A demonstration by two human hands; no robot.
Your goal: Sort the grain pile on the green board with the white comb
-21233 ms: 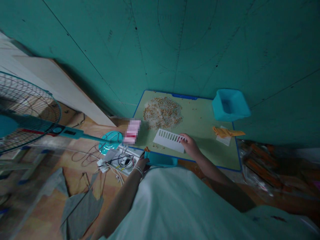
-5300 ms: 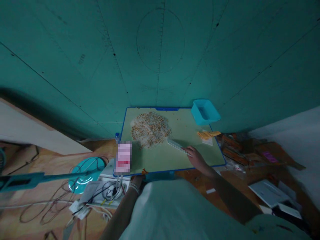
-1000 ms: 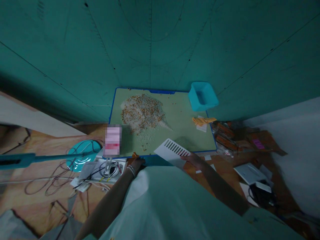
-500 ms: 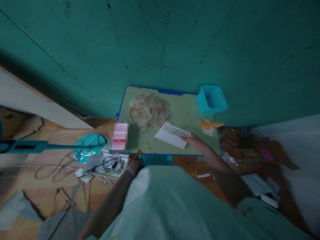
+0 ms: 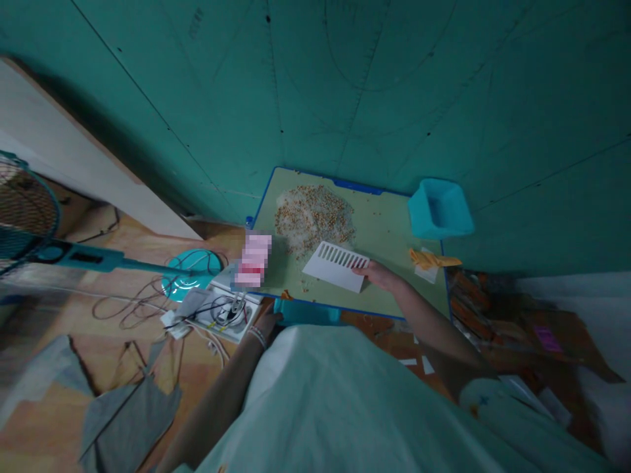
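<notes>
Wall [image 5: 315,85], green, is running behind everything. Work board [image 5: 394,246], pale with a blue rim, is sitting in front of it, far edge near the wall. Pile of pale grains and tan kernels [image 5: 315,217] is covering the left-centre, reaching close to the far rim. Bare surface is showing between pile and rear bin [image 5: 419,220], only loose kernels dotting it. That blue bin is taking the far right corner, jutting past the right edge. Front tub [image 5: 308,313], also blue, is sitting between the board's front edge and the person's body, tight both sides. White slotted plate [image 5: 332,272] is sitting over front centre: slotted edge facing the pile, left end just beside its lower fringe, plain edge lying inside the front rim. Pink pixelated object [image 5: 254,259] is covering the front left corner. Right hand [image 5: 378,272] is gripping the plate's right end, forearm crossing the front rim. Left hand [image 5: 267,320] is resting at the tub's left end; cannot tell if it's gripping. Orange cloth [image 5: 431,259] is lying over a white card [image 5: 428,274], poking past the right edge
</notes>
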